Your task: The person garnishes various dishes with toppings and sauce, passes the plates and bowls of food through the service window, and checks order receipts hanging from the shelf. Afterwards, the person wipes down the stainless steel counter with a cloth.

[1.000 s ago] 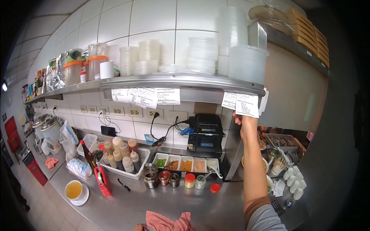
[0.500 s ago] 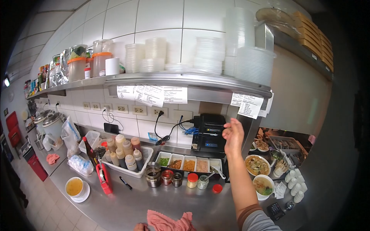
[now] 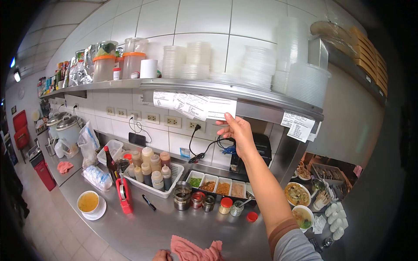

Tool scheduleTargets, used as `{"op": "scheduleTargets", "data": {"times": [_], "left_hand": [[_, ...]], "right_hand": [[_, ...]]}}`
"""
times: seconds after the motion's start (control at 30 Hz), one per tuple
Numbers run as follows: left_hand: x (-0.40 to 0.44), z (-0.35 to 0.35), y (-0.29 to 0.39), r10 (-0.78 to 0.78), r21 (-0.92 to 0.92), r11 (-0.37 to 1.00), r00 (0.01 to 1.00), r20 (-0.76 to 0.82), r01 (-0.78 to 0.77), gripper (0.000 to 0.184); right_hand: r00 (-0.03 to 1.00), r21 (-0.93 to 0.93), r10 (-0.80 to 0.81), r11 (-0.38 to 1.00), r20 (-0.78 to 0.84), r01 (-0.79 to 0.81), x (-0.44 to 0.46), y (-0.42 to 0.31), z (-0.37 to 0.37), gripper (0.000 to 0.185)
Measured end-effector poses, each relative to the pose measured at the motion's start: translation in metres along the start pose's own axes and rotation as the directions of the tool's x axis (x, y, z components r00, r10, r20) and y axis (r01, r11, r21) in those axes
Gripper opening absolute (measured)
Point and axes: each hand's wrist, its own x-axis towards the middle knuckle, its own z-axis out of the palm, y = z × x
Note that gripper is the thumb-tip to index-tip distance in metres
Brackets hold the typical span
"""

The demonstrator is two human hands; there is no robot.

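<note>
My right hand (image 3: 236,132) is raised below the steel shelf (image 3: 244,90), its thumb and fingers at the lower edge of the rightmost paper slip (image 3: 221,108) in the left group. More slips (image 3: 190,105) hang beside it. Another group of slips (image 3: 300,125) hangs at the shelf's right end. The black printer (image 3: 260,150) is partly behind my wrist. At the bottom edge, my left hand (image 3: 162,255) rests on the counter beside a pink cloth (image 3: 197,249); its fingers are mostly cut off by the frame.
On the counter (image 3: 143,230) stand a soup bowl (image 3: 88,202), a red tape dispenser (image 3: 124,196), a basket of sauce bottles (image 3: 174,176), small jars (image 3: 225,205) and garnish trays (image 3: 224,186). Two food bowls (image 3: 298,194) are at the right. Plastic containers (image 3: 305,82) fill the shelf.
My right hand moved from the right group of slips, past the printer, left and up to the left group. The camera view has shifted to the right. My left hand stays by the cloth.
</note>
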Motion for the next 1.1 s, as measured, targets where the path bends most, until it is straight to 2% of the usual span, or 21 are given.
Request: {"op": "scheduleTargets", "data": {"times": [0.17, 0.37, 0.57, 0.73, 0.83, 0.9, 0.97, 1.1], "left_hand": [[0.000, 0.002, -0.002, 0.026, -0.028, 0.999, 0.999, -0.030, -0.027, 0.012], [0.001, -0.002, 0.000, 0.022, -0.047, 0.999, 1.000, -0.010, -0.023, 0.011], [0.001, 0.001, -0.001, 0.048, -0.026, 0.998, 0.998, -0.027, -0.049, 0.011], [-0.001, -0.001, -0.002, 0.058, -0.010, 0.998, 0.997, -0.049, -0.059, 0.011], [0.001, -0.002, -0.001, 0.018, -0.004, 1.000, 1.000, -0.012, -0.018, 0.011], [0.001, -0.001, -0.003, 0.031, -0.001, 1.000, 0.999, -0.029, -0.031, 0.011], [0.000, 0.003, -0.008, 0.036, -0.011, 0.999, 0.999, -0.038, -0.037, 0.011], [0.001, 0.000, -0.008, 0.057, -0.040, 0.997, 0.997, -0.060, -0.059, 0.011]], "right_hand": [[0.988, 0.008, -0.087, 0.996, -0.125, 0.089, -0.004, -0.001, -0.002, 0.037], [0.941, 0.069, -0.147, 0.982, -0.306, 0.176, -0.041, -0.001, -0.047, 0.037], [0.917, 0.029, -0.221, 0.969, -0.332, 0.244, -0.040, -0.022, -0.078, 0.037], [0.883, 0.028, -0.233, 0.963, -0.407, 0.267, -0.043, -0.033, -0.070, 0.044], [0.902, 0.134, -0.189, 0.957, -0.388, 0.258, -0.048, -0.019, -0.055, 0.043], [0.953, 0.126, -0.104, 0.981, -0.283, 0.145, -0.047, -0.004, -0.037, 0.036], [0.977, 0.024, -0.061, 0.997, -0.204, 0.068, -0.035, 0.012, -0.015, 0.035], [0.990, -0.005, -0.043, 0.999, -0.136, 0.043, -0.007, 0.029, 0.027, 0.042]]}}
